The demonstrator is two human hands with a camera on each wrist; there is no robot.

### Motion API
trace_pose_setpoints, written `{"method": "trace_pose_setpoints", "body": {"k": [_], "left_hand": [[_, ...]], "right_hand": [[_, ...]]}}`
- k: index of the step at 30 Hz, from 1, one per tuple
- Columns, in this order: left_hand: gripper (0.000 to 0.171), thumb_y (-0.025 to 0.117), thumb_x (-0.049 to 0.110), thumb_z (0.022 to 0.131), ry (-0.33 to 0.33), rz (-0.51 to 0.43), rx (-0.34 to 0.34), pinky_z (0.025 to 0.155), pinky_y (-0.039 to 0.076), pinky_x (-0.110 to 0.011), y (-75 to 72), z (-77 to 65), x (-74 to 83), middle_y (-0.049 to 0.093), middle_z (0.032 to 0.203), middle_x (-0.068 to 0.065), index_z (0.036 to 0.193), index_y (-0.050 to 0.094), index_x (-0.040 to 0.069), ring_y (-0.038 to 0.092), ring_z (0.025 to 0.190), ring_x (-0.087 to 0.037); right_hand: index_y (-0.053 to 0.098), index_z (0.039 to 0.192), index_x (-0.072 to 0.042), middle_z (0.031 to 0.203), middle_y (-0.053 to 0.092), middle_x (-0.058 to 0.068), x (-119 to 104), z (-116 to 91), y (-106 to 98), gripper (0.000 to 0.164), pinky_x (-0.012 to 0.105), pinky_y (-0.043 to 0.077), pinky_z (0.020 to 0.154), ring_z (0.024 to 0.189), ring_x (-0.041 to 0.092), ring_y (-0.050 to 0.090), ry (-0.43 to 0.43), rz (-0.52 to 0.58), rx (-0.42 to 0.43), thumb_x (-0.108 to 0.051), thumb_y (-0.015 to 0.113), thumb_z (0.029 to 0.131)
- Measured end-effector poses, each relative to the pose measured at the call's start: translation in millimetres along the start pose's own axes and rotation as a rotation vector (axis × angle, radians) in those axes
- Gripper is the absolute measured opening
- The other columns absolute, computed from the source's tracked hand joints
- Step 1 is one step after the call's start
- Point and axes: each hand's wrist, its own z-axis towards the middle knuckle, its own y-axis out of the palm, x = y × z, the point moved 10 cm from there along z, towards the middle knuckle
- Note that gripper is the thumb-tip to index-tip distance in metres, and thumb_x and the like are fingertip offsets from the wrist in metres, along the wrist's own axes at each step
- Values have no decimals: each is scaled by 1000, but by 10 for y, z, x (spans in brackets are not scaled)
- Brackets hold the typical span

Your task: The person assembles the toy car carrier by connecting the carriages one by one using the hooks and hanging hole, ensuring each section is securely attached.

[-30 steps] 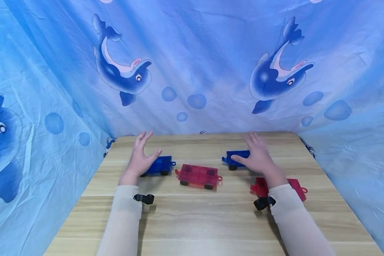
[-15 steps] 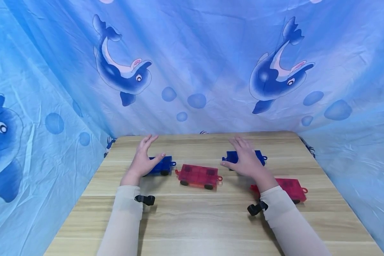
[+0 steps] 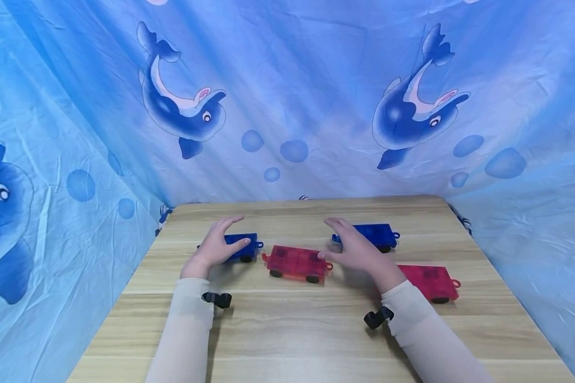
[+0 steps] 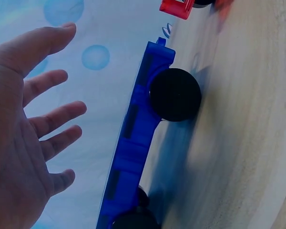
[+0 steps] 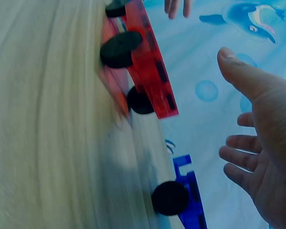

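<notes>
- The left hand is released: its fingers are loosely bent, and it holds nothing
- The right hand is also released, with the thumb standing apart from the other fingers
- Just beside the left hand, and partly covered by it, is the left blue wagon; the left wrist view shows a gap between the hand and this wagon
- The middle red wagon stands on its black wheels between both hands; in the head view the right thumb covers one corner, but the right wrist view shows the hand apart from it
- The left blue wagon and the middle red wagon have their ends near each other, without touching
- The right blue wagon stands just behind the right hand
- The right red wagon is closer to the person, partly covered by the right arm in its pale sleeve
- All four wagons are on the wooden table
- Around it hangs a blue cloth with printed dolphins
</notes>
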Motion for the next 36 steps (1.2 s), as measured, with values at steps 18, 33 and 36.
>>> {"method": "trace_pose_setpoints", "body": {"k": [18, 33, 36], "left_hand": [[73, 79, 39, 96, -25, 35, -8, 117, 25, -70, 45, -17, -52, 43, 161, -12, 159, 46, 24, 29, 151, -44], [78, 83, 38, 92, -32, 58, -34, 124, 0, -65, 88, -23, -132, 44, 160, -13, 159, 46, 21, 28, 153, -42], [80, 85, 38, 90, -32, 65, -34, 124, -1, -64, 89, -27, -139, 44, 160, -12, 159, 47, 23, 29, 153, -41]], "right_hand": [[48, 158, -20, 162, 42, 4, -140, -24, 245, 86, 55, 38, 117, 150, 31, 38, 3, -24, -75, -57, 81, 88], [51, 157, -17, 162, 43, 7, -209, -34, 359, 86, 56, 38, 117, 150, 33, 38, -21, -52, -127, -58, 81, 88], [50, 158, -18, 163, 42, 7, -212, -41, 388, 87, 55, 39, 117, 150, 32, 38, -14, -59, -138, -59, 80, 87]]}}
